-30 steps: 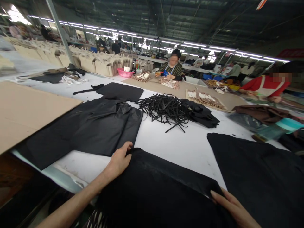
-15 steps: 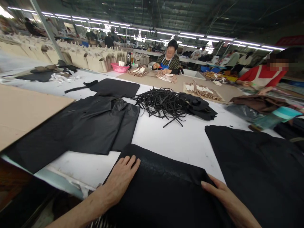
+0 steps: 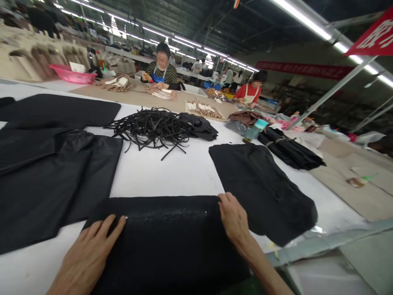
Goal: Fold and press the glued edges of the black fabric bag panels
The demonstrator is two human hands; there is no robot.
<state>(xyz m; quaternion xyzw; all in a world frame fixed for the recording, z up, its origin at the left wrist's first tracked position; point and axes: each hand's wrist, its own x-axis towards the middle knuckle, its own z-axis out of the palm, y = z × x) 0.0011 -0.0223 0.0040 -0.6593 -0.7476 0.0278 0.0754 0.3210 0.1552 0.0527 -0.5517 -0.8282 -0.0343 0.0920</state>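
A black fabric panel (image 3: 168, 241) lies flat on the white table (image 3: 172, 172) right in front of me. My left hand (image 3: 89, 256) rests open on its left part, fingers stretched out flat toward the far left corner. My right hand (image 3: 233, 217) sits at the panel's far right corner, fingers curled on the edge of the cloth. Another black fabric piece (image 3: 260, 188) lies just right of that hand.
Large black fabric sheets (image 3: 52, 164) cover the left of the table. A heap of black straps (image 3: 152, 127) and folded black cloth (image 3: 199, 125) lie in the middle. Two seated people (image 3: 161, 73) work across the table amid tan pieces (image 3: 202, 110). The table edge (image 3: 322, 243) runs at right.
The view has swung to the right. My left hand has slid left along the panel and my right hand has moved up to its far right corner.
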